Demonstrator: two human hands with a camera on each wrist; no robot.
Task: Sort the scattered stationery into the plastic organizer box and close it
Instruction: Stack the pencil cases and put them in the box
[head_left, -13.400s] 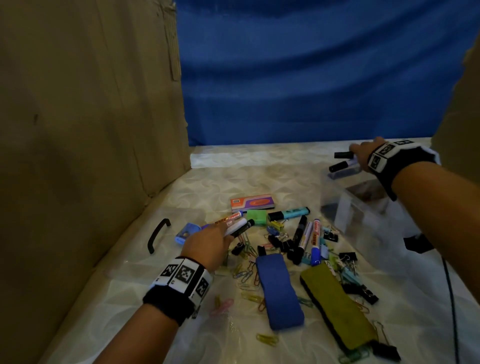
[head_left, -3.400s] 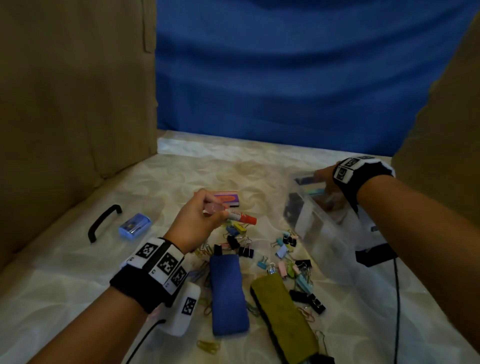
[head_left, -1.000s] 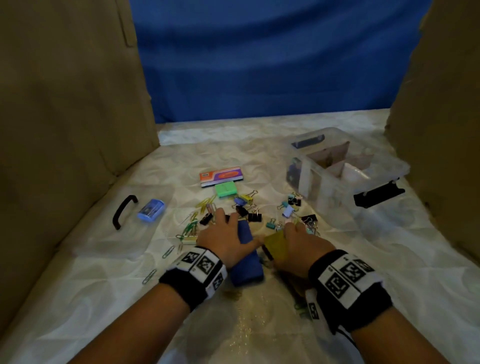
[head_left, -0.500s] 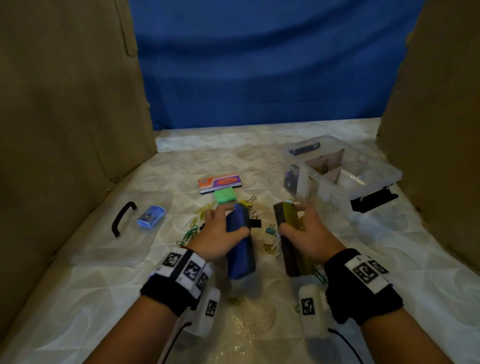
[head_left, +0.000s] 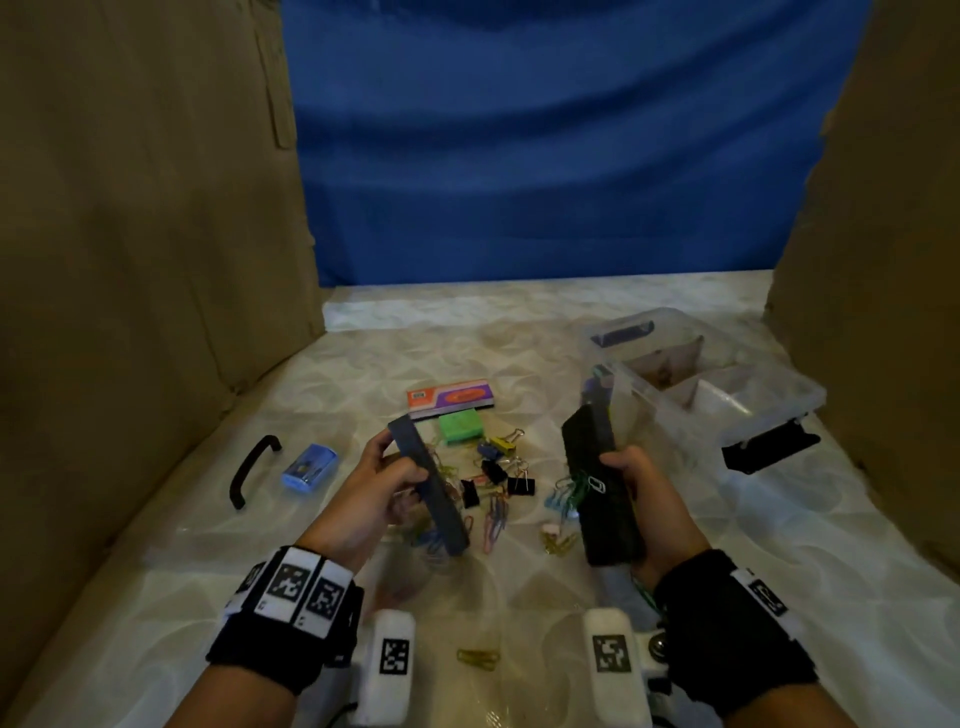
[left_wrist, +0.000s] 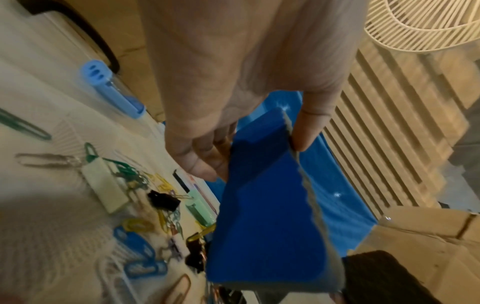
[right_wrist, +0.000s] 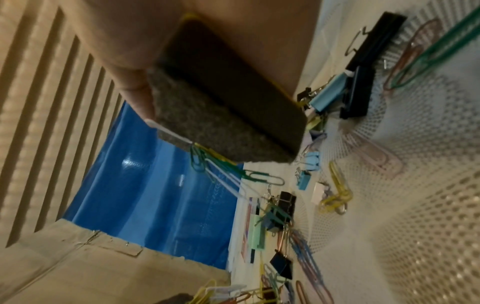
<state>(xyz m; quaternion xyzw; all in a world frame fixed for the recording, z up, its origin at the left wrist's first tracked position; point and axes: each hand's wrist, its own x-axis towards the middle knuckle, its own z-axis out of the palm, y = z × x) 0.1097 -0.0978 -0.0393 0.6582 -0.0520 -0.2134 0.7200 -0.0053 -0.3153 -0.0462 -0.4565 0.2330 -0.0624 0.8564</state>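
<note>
Currently left hand (head_left: 374, 493) fingers (left_wrist: 205, 162) clamp the blue board eraser (left_wrist: 267, 216), lifted off the surface (head_left: 519, 597), felt side up. Right hand (head_left: 649, 499) fingers clamp the yellow-backed board eraser (head_left: 597, 488), paper clips (right_wrist: 228, 170) clinging to its felt. Between them lie binder clips (head_left: 498, 475). Open plastic organizer box (head_left: 717, 400) sits far right.

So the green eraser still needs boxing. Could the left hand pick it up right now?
Probably not yet. The left hand is already gripping the blue board eraser, so its fingers are taken. The green eraser lies uncovered on the table just beyond it.
</note>
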